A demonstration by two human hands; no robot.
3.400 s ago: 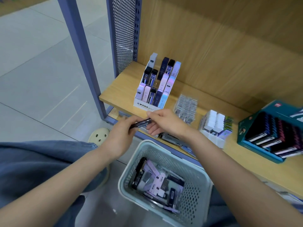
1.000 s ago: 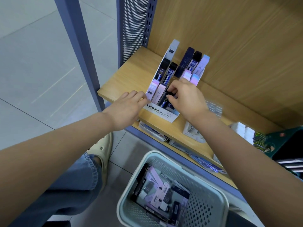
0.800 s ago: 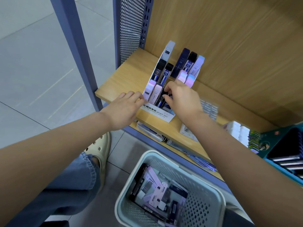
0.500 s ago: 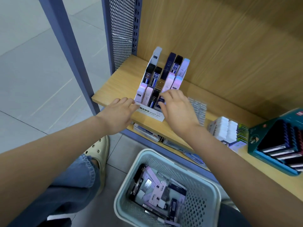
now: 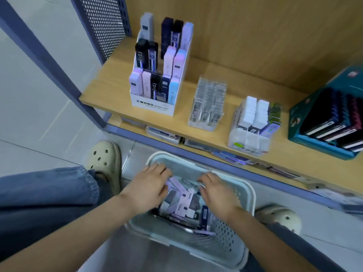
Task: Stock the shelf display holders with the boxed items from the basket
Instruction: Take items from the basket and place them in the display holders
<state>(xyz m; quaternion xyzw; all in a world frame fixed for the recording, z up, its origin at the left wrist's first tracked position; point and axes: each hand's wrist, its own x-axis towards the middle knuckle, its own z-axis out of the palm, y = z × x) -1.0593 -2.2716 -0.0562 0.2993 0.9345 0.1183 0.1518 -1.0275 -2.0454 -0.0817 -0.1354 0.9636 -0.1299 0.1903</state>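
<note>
L hand [image 5: 149, 188], R hand [image 5: 214, 192] in perforated basket [image 5: 224, 244]

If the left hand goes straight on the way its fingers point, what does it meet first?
The left hand would likely meet the pale boxes in the basket just ahead; blur hides depth.

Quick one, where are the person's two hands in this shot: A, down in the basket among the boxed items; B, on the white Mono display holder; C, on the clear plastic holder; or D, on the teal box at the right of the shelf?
A: the left hand and the right hand both reach into the basket over the boxed items, and neither touches anything on the shelf.
</note>
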